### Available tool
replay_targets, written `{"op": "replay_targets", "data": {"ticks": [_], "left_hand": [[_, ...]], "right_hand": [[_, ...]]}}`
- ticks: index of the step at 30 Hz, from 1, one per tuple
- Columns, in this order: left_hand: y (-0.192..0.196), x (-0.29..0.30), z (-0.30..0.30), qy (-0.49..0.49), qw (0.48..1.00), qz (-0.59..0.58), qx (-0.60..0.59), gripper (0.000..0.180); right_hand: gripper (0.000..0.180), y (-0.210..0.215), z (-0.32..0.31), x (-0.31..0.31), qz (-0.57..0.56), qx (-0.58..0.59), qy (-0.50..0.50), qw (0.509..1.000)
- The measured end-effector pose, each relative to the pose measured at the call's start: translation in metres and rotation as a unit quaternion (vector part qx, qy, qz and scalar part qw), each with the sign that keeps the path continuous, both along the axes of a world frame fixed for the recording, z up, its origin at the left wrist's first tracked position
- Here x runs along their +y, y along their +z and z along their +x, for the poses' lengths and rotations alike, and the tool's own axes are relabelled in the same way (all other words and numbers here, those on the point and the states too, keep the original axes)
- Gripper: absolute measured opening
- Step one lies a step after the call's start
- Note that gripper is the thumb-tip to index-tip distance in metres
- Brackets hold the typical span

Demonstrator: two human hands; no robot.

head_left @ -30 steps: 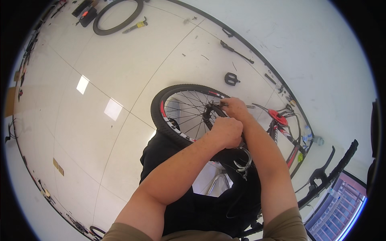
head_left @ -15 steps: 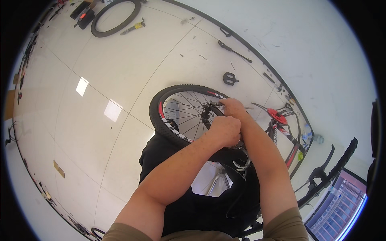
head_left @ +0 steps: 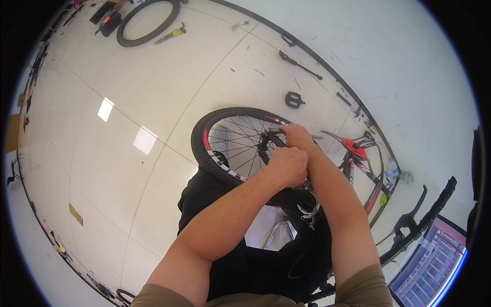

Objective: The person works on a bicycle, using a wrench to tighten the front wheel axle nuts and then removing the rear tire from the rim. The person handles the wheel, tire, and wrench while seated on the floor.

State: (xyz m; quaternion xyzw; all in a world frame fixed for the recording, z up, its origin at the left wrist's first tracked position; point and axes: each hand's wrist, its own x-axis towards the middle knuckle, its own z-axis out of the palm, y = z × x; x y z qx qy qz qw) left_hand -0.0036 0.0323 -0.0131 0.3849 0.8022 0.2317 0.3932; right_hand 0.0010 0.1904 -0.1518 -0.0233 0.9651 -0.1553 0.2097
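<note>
Both hands at bike wheel hub, bike upside down on floor.
L hand (head_left: 287, 165) fisted just below hub, fingers curled shut, grip contents hidden. R hand (head_left: 296, 137) fingers closed on dark part at hub of rear wheel (head_left: 225, 148). Loose pedal (head_left: 293, 100) & spare tyre (head_left: 148, 21) well apart on floor (head_left: 128, 92).

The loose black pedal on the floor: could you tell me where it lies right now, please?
In the head view, the black pedal lies alone on the white floor, just beyond the bicycle wheel and up-left of the right hand.

Bike workshop: wheel (head_left: 232, 143), loose tyre (head_left: 148, 23), tools (head_left: 300, 65)
</note>
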Motion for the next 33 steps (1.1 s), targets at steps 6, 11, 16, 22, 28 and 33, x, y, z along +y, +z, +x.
{"op": "replay_targets", "data": {"ticks": [6,11,16,22,28,33], "left_hand": [[0.001,-0.001,0.000,-0.004,1.000,-0.001,0.002,0.026],[0.001,-0.001,-0.001,-0.008,1.000,-0.005,-0.003,0.026],[0.003,-0.001,-0.001,-0.010,1.000,-0.005,-0.003,0.027],[0.002,0.000,-0.001,0.000,1.000,0.006,0.001,0.027],[0.006,-0.004,-0.004,-0.002,1.000,-0.006,-0.007,0.031],[0.005,0.003,-0.001,-0.007,1.000,0.008,0.005,0.034]], "right_hand": [[0.022,0.008,-0.005,-0.007,0.007,-0.020,-0.023,1.000],[0.020,0.019,-0.011,-0.014,0.051,-0.033,0.000,0.998],[0.020,0.008,-0.011,-0.011,0.069,-0.043,0.021,0.996],[0.033,0.007,-0.006,-0.004,-0.002,-0.048,0.006,0.999],[0.042,0.030,-0.004,-0.007,-0.053,-0.130,-0.047,0.989],[0.037,0.013,0.008,0.015,-0.035,-0.088,-0.038,0.995]]}}
